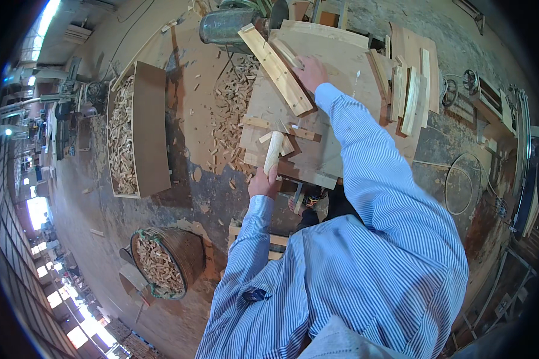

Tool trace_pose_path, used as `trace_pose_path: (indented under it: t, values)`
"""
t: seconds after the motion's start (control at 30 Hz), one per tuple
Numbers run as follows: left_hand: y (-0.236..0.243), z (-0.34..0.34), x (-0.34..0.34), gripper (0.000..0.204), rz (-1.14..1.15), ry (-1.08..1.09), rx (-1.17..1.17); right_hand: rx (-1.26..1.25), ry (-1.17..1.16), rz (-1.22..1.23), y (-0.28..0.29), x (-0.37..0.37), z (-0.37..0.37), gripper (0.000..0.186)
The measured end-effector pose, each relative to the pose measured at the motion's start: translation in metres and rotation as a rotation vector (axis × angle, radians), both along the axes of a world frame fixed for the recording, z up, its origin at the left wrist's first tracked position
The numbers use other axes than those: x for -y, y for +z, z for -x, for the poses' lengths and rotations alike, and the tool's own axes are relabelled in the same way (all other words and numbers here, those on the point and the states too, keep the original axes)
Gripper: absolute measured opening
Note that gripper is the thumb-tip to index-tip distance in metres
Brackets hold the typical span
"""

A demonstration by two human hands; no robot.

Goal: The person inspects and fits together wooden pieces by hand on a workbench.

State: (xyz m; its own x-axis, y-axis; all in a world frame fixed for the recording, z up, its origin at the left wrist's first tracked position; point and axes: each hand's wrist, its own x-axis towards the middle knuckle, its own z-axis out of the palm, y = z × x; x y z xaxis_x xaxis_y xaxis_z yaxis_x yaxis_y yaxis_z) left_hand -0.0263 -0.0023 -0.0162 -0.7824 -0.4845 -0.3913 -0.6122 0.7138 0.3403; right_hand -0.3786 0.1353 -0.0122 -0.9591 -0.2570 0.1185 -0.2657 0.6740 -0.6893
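My left hand (263,183) is closed around the lower end of a pale, slightly curved wooden piece (273,149), which points away from me over the near left edge of the worktable (335,128). Farther off, my right hand (311,73) has its fingers around the near end of another wooden piece (285,51). That one lies along the right side of a long wooden board (276,70) set slantwise on the table. Just beyond the left hand's piece, a small wooden crosspiece assembly (287,133) sits on the tabletop.
Several long wood strips (411,99) lie along the table's right side. A motor-like green cylinder (227,28) stands at the far left corner. Offcuts (230,107) litter the floor. A long box (150,128) and a round basket (188,260) of wood pieces stand left.
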Motion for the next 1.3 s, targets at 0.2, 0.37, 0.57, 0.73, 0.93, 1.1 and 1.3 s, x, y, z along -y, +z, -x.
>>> trace_pose_path:
  t: [0.2, 0.37, 0.57, 0.73, 0.93, 1.1, 1.3]
  values:
    - [0.002, -0.041, 0.006, 0.066, -0.031, 0.019, 0.033, 0.111, -0.037, 0.0, -0.003, 0.033, -0.035, 0.031]
    - [0.007, -0.058, 0.008, 0.063, -0.039, 0.022, 0.084, 0.169, -0.005, 0.009, -0.01, 0.06, -0.015, 0.029]
    - [0.009, -0.057, 0.007, 0.065, -0.033, 0.03, 0.065, 0.19, -0.02, 0.017, -0.017, 0.077, 0.006, 0.028]
    - [0.009, -0.048, 0.006, 0.063, -0.053, 0.047, 0.116, 0.235, -0.012, 0.059, -0.021, 0.079, 0.018, 0.028]
    - [0.006, -0.015, 0.002, 0.063, -0.032, 0.042, 0.111, 0.181, -0.014, 0.039, -0.019, 0.073, 0.048, 0.028]
    - [0.008, 0.021, -0.004, 0.064, -0.014, 0.026, 0.056, 0.162, -0.073, -0.039, -0.015, 0.069, 0.082, 0.026]
    - [0.009, 0.048, -0.009, 0.062, 0.0, 0.022, 0.005, 0.231, -0.095, 0.032, -0.016, 0.062, 0.113, 0.027]
